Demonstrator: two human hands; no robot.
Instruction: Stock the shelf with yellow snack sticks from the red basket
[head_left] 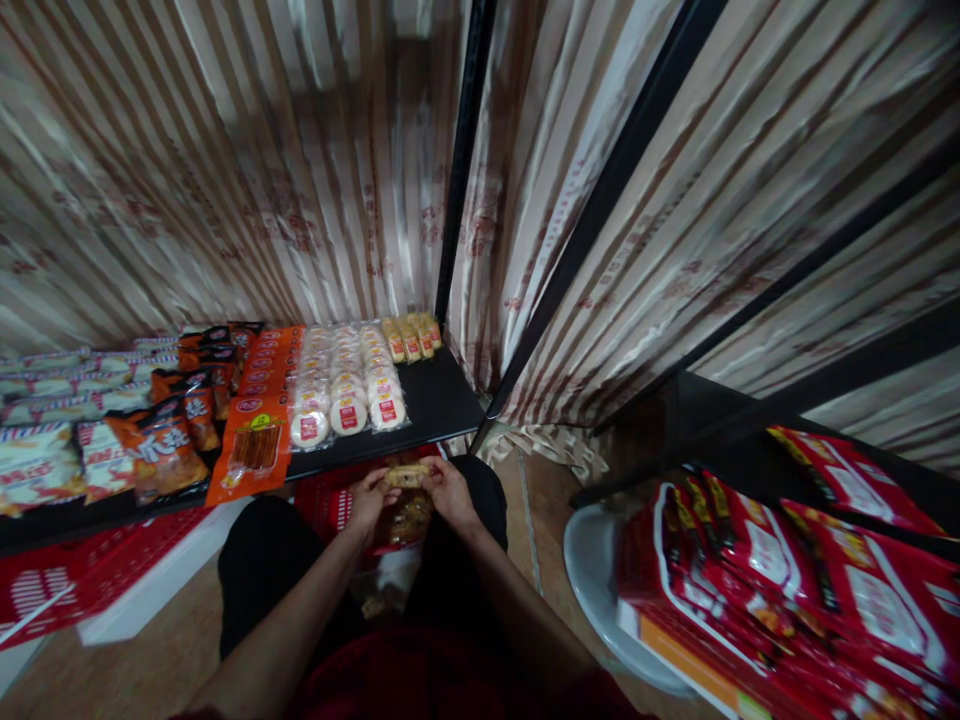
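Presently in hand: a small yellowish packet [407, 476], held up between the two hands, just beyond the near edge of the person's lap.
Packet's long axis: it ran left to right, close to level, roughly along the shelf's near edge; one end pointed left, the other right. Which end was its top could not be told.
Left hand [373, 492]: its fingers were closed on the packet's left end.
Right hand [448, 488]: its fingers pinched the right end.
Red container [322, 503]: it stood between the knees, below the hands, with yellowish wrapped pieces [409, 518] inside, partly hidden.
Black shelf [444, 398]: it stretched along the far side, from the left to the middle.
Shelf's right end: small yellow packets [411, 340] stood at the far edge, their long axes running near to far.
Left of those: rows of round white packets [348, 416], then a flat orange packet [259, 445], orange-and-black bags [161, 450] and white bags [37, 465].
Right side: red bags [862, 580] lay piled near a pale basin [589, 580].
Far backdrop: a pleated curtain [225, 150] hung behind the shelf.
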